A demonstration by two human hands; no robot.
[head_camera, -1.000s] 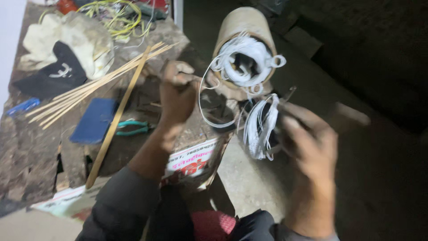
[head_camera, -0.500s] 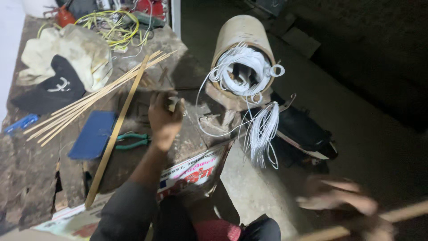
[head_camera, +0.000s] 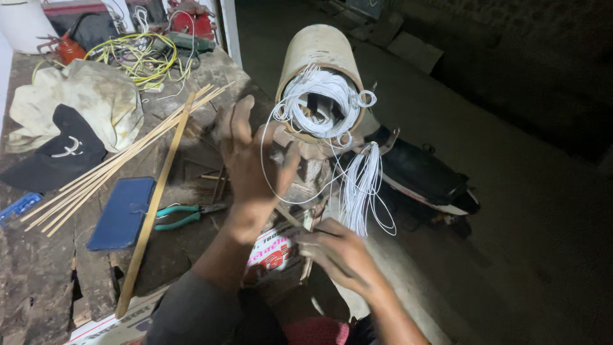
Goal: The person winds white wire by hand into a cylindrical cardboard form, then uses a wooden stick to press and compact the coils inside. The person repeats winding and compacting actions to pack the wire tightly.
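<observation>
Hidden: right hand's (head_camera: 335, 255) fingertips blurred | Left hand (head_camera: 252, 156): raised, fingers spread, holding nothing | Right hand: closed around thin stick (head_camera: 290, 220) | White string (head_camera: 361, 185): hangs from tube (head_camera: 319, 51), just above right hand

cord (head_camera: 322, 102): I see white
tube (head_camera: 317, 51): tan
pliers (head_camera: 182, 216): teal handles
phone (head_camera: 121, 213): blue
cap (head_camera: 60, 156): black

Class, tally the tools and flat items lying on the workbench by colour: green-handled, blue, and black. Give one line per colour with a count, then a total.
Green-handled pliers: 1
Blue things (flat blue case, small blue item at the left edge): 2
Black cap: 1
Total: 4
</observation>
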